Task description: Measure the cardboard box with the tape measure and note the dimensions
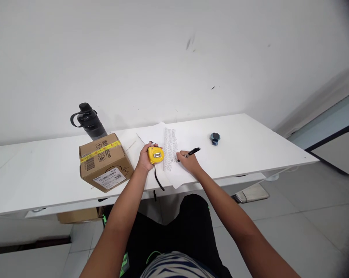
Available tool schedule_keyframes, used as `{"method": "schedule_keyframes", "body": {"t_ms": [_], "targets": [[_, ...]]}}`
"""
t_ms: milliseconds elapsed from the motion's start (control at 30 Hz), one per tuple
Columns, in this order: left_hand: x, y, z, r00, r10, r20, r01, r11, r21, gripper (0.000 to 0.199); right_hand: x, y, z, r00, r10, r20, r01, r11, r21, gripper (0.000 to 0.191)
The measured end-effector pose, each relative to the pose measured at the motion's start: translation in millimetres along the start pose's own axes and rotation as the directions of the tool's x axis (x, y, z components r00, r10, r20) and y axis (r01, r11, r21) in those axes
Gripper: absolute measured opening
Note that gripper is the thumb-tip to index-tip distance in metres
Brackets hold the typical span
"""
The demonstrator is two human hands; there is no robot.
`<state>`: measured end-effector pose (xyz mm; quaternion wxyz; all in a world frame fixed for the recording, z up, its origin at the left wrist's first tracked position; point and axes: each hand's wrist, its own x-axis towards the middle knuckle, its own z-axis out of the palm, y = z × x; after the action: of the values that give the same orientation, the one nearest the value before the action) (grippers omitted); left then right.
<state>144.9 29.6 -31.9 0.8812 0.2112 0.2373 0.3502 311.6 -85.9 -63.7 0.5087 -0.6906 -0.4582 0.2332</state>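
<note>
My left hand (145, 157) is closed around a yellow tape measure (156, 155), its face turned up and a black wrist strap (158, 178) hanging from it toward the table's front edge. The tape's metal end shows at the top by my fingers. In my right hand (188, 162) is a black pen (194, 151), gripped in a writing hold with its tip down at the paper. Beneath both hands lies a white sheet of paper (178, 178), covered in columns of small dark handwriting too fine to read.
To the left stands a cardboard box (103, 154) with yellow tape and a label. Behind it is a dark water bottle (90, 121). A blue-black wristwatch (214, 138) lies on the white table (249, 154) at right. A white wall (151, 58) rises behind.
</note>
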Motion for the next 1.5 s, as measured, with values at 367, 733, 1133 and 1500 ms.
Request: {"method": "schedule_keyframes", "body": {"t_ms": [367,733,1133,1500], "targets": [[-0.5,-0.3,-4.2,0.999,0.040,-0.029,-0.042,0.997,-0.069,0.020,2.5,5.2,-1.5,0.998,0.033,-0.061,-0.032,0.999,0.030,0.032],[-3.6,2.5,-5.4,0.998,0.003,-0.059,-0.012,0.989,-0.147,0.022,-5.0,-3.4,-2.5,0.996,0.046,-0.073,-0.042,0.997,0.058,0.030],[-0.9,-1.7,-7.6,0.997,0.031,-0.077,-0.039,0.994,-0.100,0.021,-5.1,-1.7,-1.4,0.988,0.086,-0.126,-0.083,0.996,0.033,0.030],[-6.4,0.7,-5.9,0.997,0.011,-0.080,-0.020,0.994,-0.112,0.018,-3.5,0.2,1.2,0.983,0.071,-0.169,-0.053,0.993,0.109,0.040]]}}
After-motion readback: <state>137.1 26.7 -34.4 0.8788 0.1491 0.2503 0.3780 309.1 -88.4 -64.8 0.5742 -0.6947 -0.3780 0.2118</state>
